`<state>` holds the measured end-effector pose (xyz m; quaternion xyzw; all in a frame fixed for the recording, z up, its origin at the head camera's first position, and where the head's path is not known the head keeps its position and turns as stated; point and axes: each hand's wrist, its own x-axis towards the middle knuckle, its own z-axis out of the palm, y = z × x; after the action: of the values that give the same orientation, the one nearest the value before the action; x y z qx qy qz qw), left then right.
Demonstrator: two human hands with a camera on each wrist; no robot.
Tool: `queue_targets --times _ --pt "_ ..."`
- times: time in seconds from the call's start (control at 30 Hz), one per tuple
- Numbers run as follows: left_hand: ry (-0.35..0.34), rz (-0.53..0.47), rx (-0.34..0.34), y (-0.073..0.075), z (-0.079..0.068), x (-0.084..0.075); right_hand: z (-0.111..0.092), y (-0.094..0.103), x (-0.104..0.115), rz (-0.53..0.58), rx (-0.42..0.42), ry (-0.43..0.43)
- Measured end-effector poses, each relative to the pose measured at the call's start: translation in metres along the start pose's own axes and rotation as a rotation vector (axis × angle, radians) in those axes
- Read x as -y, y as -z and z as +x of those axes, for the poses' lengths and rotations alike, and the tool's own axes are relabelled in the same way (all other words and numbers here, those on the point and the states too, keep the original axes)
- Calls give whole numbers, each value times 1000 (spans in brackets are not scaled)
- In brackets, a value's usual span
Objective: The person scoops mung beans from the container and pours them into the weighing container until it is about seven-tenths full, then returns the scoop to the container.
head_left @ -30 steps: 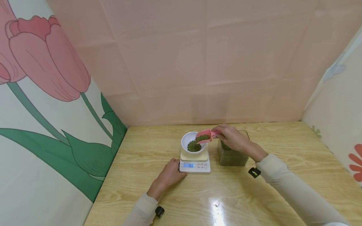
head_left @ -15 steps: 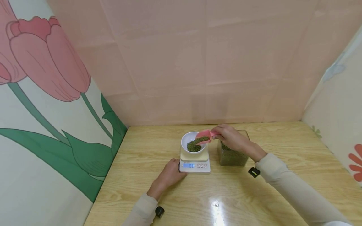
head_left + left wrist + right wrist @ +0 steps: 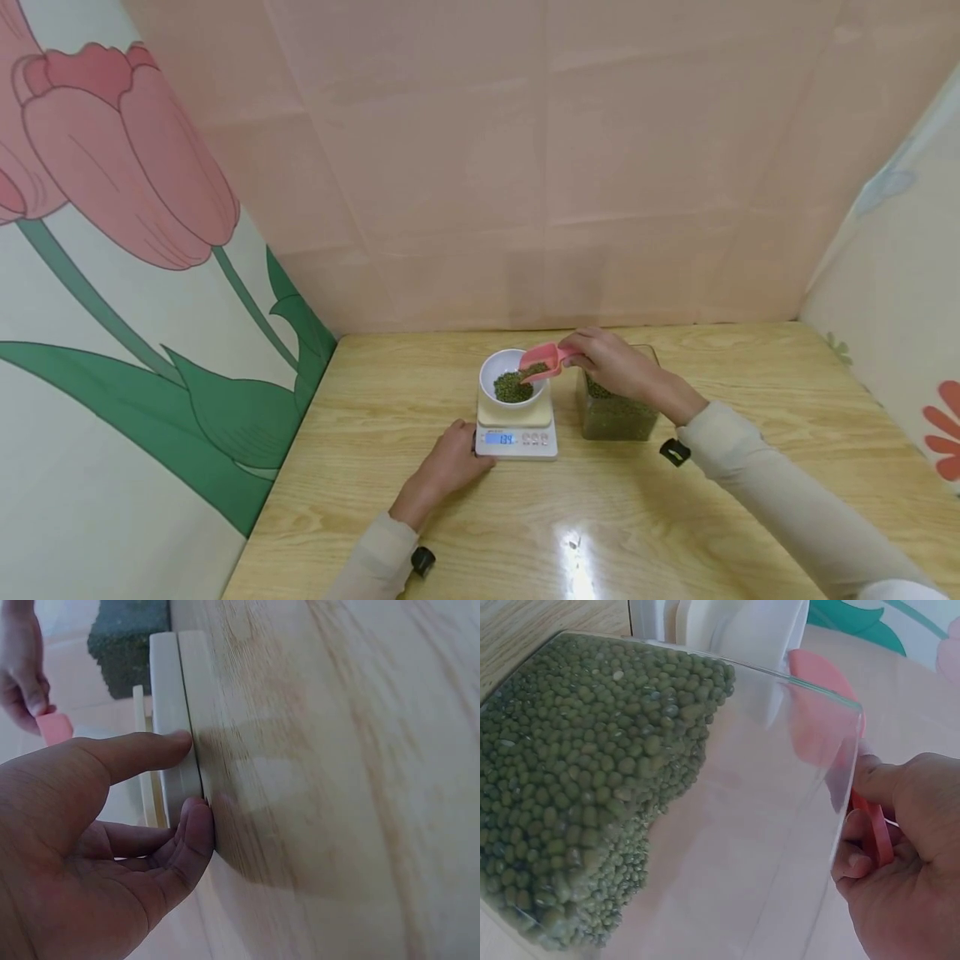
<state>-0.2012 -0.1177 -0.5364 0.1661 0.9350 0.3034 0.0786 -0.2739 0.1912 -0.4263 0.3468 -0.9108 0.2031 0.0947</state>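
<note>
My right hand grips the handle of a pink scoop, tilted over a white bowl. Green mung beans lie in the bowl, and more sit in the scoop's mouth. The bowl stands on a white kitchen scale with a lit display. My left hand holds the scale's front left corner; in the left wrist view its thumb and curled fingers touch the casing. Under my right forearm stands a clear container of mung beans, which fill one side of it in the right wrist view.
A wood-grain table carries everything. Behind it rises a pinkish wall covering, with a tulip-patterned wall at the left and a pale flowered wall at the right.
Beans have slid out of the scoop into the bowl, leaving fewer in the scoop. The number on the scale's display has risen. Both hands have stayed nearly in place.
</note>
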Motion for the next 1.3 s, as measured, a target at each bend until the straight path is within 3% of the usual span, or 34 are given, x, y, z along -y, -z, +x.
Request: queue_targets --times 0.3,0.77,1.3 --pt "-3 -14 1 0 -1 -1 1 2 1 -12 18 8" --pt "-9 -9 -8 0 -1 -1 -1 5 5 -28 -26 68" --pt "-13 -5 -5 -1 0 1 -4 1 2 -29 3 10"
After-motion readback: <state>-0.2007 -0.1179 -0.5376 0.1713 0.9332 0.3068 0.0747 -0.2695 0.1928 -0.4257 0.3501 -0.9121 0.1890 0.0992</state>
